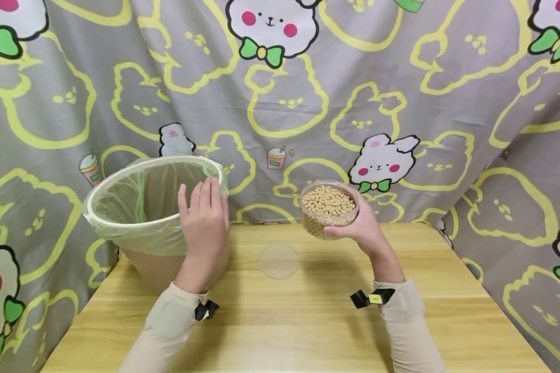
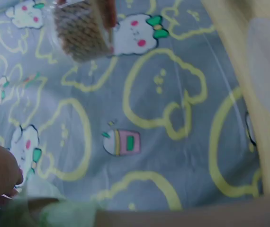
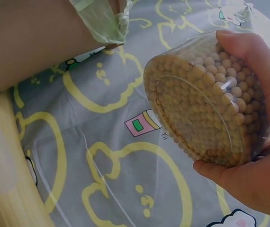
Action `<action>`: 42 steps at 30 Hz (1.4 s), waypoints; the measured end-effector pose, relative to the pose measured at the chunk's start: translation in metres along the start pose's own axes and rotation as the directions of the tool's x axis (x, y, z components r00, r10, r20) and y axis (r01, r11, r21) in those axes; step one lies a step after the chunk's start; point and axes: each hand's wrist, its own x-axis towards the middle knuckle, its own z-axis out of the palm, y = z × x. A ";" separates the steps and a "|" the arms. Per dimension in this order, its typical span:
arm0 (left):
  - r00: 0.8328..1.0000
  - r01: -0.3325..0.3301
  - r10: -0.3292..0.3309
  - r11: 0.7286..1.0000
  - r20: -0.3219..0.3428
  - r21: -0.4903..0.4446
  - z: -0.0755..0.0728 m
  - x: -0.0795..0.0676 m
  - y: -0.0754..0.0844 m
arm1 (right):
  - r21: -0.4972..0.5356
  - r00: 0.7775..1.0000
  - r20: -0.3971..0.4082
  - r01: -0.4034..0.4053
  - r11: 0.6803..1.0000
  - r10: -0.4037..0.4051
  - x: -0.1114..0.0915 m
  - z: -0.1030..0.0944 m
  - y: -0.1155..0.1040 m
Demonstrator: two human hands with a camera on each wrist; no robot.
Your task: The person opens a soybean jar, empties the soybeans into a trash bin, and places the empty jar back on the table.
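Observation:
My right hand grips a clear round tub of soybeans by its right side, thumb across the front. The tub is held above the table with its top uncovered and slightly tilted. The right wrist view shows the fingers spread about the tub's wall, beans packed against its base. At the left, my left hand is at the right side of a trash bin, fingers mostly straight and pointing up near the rim. Whether they press on the rim cannot be seen clearly. A light green bag lines the bin.
A translucent round lid lies on the wooden table, between the bin and the tub. Behind and at both sides hangs a grey patterned curtain, close to the table's back edge.

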 end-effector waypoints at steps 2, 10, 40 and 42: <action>1.000 0.005 -0.005 0.999 -0.018 0.033 0.001 -0.004 -0.006 | 0.003 1.000 -0.001 -0.002 1.000 0.002 0.000 0.002 0.000; 0.993 -0.007 0.015 0.997 -0.117 0.071 0.014 -0.009 -0.011 | 0.045 1.000 0.019 -0.013 0.999 0.012 0.013 0.012 -0.008; 0.995 0.052 -0.040 0.990 -0.089 0.131 0.024 -0.004 0.003 | -0.101 0.989 0.147 -0.019 0.995 0.034 0.112 0.094 -0.079; 0.996 0.049 -0.040 0.990 -0.077 0.129 0.023 -0.004 0.002 | -0.119 0.989 0.144 -0.004 0.993 0.021 0.117 0.101 -0.080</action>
